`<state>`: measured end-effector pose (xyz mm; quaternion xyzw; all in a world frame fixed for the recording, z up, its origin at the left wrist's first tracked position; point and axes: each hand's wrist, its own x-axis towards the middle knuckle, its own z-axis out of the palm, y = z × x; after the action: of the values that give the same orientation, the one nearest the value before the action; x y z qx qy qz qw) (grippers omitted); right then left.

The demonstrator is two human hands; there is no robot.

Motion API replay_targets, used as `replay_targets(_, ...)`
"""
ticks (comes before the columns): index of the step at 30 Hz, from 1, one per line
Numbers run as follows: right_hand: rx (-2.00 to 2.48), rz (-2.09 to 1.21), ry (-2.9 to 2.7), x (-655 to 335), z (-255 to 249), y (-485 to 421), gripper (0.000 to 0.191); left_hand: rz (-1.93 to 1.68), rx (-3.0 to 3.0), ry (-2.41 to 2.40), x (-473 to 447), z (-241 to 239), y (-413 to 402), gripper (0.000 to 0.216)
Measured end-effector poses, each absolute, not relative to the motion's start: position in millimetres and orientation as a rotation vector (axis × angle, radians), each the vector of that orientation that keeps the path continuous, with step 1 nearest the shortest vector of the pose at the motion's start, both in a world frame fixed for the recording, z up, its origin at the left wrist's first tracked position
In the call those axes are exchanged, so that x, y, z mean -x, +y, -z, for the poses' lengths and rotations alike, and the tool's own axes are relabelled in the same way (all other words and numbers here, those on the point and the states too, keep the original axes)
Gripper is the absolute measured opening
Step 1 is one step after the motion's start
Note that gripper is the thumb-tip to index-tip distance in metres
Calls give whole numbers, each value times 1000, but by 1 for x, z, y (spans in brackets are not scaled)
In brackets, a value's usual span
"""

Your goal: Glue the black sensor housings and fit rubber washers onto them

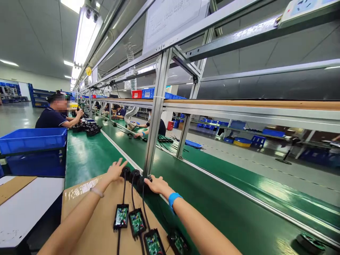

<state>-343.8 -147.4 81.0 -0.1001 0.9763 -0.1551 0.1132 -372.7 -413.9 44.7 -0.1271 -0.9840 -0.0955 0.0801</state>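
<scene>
My left hand (pixel 116 171) has its fingers spread beside a black round cable end (pixel 125 173), at the far edge of the cardboard sheet (pixel 90 212). A second black round end (pixel 135 174) stands to its right. By the metal post, my right hand (pixel 157 185) is closed on a black cable end (pixel 145 183), mostly hidden by the fingers. Black cables run from these ends toward me to open black cases with green circuit boards: a left case (pixel 121 216), a middle case (pixel 137 222) and a nearer case (pixel 154 242). Another case (pixel 178 242) lies partly behind my right forearm.
An upright metal post (pixel 156 117) rises just beyond my right hand. Blue bins (pixel 33 140) stand at the left. A co-worker (pixel 54 111) sits farther up the green bench, near piled black parts (pixel 86 127). A black round part (pixel 310 243) lies at the lower right.
</scene>
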Motion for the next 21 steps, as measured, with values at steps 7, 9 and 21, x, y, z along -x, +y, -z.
replay_targets(7, 500, 412, 2932, 337, -64, -125, 54, 387, 26, -3031, 353, -12, -396, 47)
replay_targets(9, 500, 373, 3016, 336, -62, -138, 56, 397, 3, -3052, 361, -19, -390, 46)
replay_targets(21, 225, 293, 3087, 332, -53, -181, 50, 233, -74, -3201, 422, -54, -345, 45)
